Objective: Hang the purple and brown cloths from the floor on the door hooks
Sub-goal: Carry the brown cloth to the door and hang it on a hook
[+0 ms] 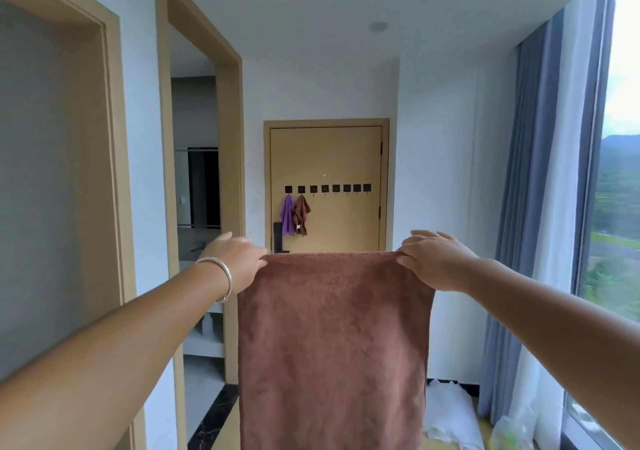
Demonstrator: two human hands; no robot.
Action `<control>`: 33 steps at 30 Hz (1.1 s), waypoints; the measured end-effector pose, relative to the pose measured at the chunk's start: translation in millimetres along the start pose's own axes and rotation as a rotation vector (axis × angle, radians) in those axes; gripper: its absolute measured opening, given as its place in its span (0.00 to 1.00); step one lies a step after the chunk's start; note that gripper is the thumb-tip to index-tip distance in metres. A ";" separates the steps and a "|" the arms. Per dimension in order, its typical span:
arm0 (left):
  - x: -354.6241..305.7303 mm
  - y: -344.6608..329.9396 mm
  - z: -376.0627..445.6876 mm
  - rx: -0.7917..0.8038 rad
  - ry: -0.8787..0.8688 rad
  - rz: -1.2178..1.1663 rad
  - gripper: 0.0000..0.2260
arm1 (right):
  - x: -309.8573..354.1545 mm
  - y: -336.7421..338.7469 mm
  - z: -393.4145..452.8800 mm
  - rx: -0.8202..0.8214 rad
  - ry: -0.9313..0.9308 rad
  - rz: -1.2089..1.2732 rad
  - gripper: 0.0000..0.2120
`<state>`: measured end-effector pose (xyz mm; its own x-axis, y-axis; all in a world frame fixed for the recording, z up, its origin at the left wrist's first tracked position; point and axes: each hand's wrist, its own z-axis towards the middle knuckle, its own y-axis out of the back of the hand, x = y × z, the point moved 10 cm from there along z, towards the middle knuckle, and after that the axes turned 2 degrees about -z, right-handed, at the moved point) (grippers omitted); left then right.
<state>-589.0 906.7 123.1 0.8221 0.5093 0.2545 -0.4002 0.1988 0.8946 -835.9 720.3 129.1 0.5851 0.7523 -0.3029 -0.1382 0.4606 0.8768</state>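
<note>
I hold a large brown cloth stretched between both hands at about chest height, its top hem running level from side to side and its long axis hanging straight down in front of me. My left hand pinches the upper left corner, and my right hand pinches the upper right corner, with the fingers folded over the hem; both sets of fingers are clamped on the fabric. A silver bangle sits on the left wrist.

The door stands straight ahead at the end of the corridor, well apart from my hands. A row of dark hooks crosses it, just above the cloth's top edge as seen from here. A small purple cloth hangs from the leftmost hook and a small brown cloth from the next; the remaining hooks look bare.

Judgement: the decisive relation is that the hooks lie dead ahead and beyond reach. Neither hand is nearer; both arms are extended almost straight and roughly symmetrical. I would need to close on the door before any hem can meet a hook. Curtains and a window flank my right, and an open doorway my left.
</note>
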 end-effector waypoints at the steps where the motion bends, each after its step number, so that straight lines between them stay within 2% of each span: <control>1: 4.9 -4.7 1.9 0.002 0.002 -0.002 0.18 | 4.3 -3.5 6.3 0.009 0.002 0.002 0.18; 11: 45.0 -73.5 80.1 0.057 0.047 -0.001 0.19 | 15.7 -55.1 107.7 0.016 0.041 0.070 0.18; 20: 53.5 -120.4 213.7 0.044 0.073 0.019 0.18 | -30.0 -121.8 232.2 -0.018 0.070 -0.015 0.17; 33: 83.2 -209.6 380.8 0.044 0.058 -0.009 0.17 | -60.8 -217.7 393.3 -0.081 -0.051 0.021 0.18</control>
<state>-282.5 588.6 96.6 0.7999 0.5560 0.2259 -0.3739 0.1673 0.9123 -527.1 389.0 103.6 0.6208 0.7384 -0.2635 -0.2140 0.4829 0.8491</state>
